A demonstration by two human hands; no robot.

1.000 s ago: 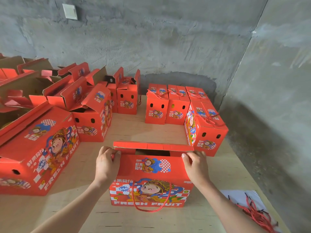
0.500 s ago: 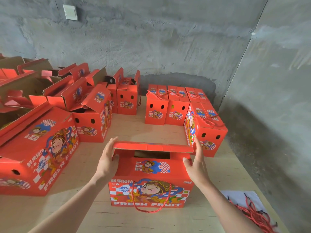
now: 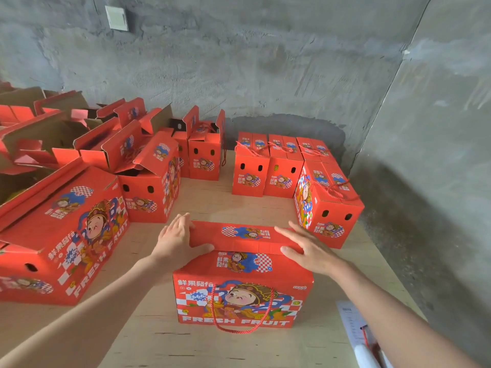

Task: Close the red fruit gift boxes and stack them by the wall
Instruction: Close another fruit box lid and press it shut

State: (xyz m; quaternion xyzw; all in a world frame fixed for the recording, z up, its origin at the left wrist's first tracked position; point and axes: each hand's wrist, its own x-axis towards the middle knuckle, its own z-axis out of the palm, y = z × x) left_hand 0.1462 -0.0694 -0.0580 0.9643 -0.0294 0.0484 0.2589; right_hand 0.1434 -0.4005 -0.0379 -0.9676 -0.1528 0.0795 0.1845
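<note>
The left hand [image 3: 178, 241] lies flat on the left end of the top flap [image 3: 247, 236], fingers straight, thumb along the flap's front edge, clasping nothing. Under it, in the lower middle of the frame, stands the nearest gift box [image 3: 243, 296], upright, its printed front facing the camera and its long axis running left to right. The right hand [image 3: 305, 251] rests on the flap's right end, fingers spread and straight, also holding nothing. With one palm over each end, neither hand is nearer. The flap looks almost down, so pressing it home seems to be the step in hand. The stacking spot lies straight ahead, toward the top of the frame.

On the plywood table [image 3: 210, 200], open boxes [image 3: 148, 181] crowd the left. A row of closed boxes [image 3: 268, 171] stands against the bare concrete wall [image 3: 252, 62] right of centre. Loose red cords [image 3: 368, 338] lie at lower right.
</note>
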